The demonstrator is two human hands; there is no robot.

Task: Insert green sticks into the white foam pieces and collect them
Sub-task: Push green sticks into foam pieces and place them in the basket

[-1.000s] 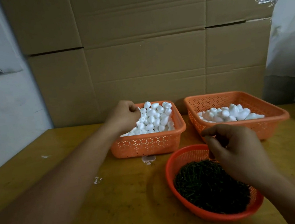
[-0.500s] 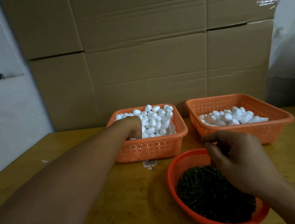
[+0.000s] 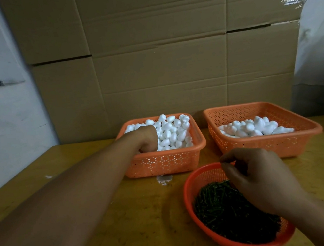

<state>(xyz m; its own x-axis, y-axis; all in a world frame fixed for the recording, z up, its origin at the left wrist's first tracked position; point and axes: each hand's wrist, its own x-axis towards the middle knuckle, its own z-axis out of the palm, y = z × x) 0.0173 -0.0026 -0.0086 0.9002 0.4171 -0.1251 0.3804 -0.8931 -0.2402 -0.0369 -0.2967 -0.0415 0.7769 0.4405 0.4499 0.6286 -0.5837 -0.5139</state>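
While the left hand (image 3: 145,138) dug, fingers curled and hidden, into the full foam basket (image 3: 165,159), whether it held a piece could not be told. The right hand (image 3: 260,180) hovered over the sticks (image 3: 224,207), fingertips pinched, any stick too small to see. A hasty grab could spill the light, egg-shaped foam (image 3: 171,132); a thin dark-green stick could slip unnoticed.

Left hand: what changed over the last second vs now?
The left hand dropped from the back rim down into the foam pieces of the left basket, fingers buried. The right hand stayed curled over the stick basket; baskets unmoved.
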